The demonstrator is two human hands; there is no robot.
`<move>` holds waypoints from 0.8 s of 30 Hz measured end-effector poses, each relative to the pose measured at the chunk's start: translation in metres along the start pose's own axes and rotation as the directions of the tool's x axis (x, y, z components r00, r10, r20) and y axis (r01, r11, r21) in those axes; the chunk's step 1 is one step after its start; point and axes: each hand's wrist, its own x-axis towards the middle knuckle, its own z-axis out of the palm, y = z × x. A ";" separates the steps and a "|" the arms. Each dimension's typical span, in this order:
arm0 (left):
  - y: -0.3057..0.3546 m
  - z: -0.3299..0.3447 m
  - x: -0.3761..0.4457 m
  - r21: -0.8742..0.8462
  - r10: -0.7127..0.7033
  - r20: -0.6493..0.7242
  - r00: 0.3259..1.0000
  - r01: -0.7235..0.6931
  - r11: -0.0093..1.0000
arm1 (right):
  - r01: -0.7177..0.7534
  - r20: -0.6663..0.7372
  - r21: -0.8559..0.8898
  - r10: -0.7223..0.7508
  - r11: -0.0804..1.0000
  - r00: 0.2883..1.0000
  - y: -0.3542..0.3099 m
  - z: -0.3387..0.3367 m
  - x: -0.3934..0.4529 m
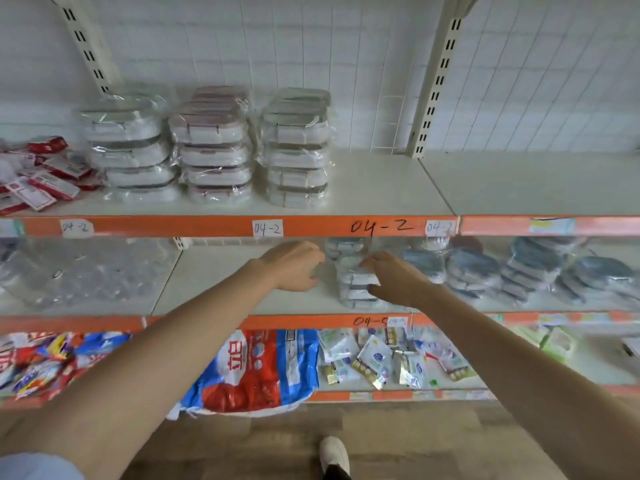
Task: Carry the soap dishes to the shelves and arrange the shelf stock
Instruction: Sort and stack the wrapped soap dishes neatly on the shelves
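A: Both hands are in at the middle shelf [242,303]. The left hand [294,266] has its fingers curled loosely just left of a short stack of wrapped soap dishes [353,282]; whether it pinches the wrapping I cannot tell. The right hand [398,277] lies flat-fingered against the stack's right side, relaxed, not gripping.

B: So the risk sits in that stack?

A: I think so. The dishes are in slick film, and the pile leans slightly. A push from one side only could slide the top dish off, or tip it backwards under the orange shelf edge [207,226].

B: And the neighbours?

A: The blue-grey stacks [474,271] stand just beside the right wrist; a careless elbow could topple them.

B: Further out?

A: The three tall stacks of dishes [211,147] on the upper shelf look steady. The detergent bag [256,368] overhangs the bottom shelf near the person's shoe [334,455], so a step forward might drag it down.
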 end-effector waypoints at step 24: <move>-0.040 0.243 0.142 -0.194 -0.145 -0.016 0.989 0.139 0.971 | -0.126 0.129 -0.080 0.136 0.989 0.982 0.099 0.170 0.173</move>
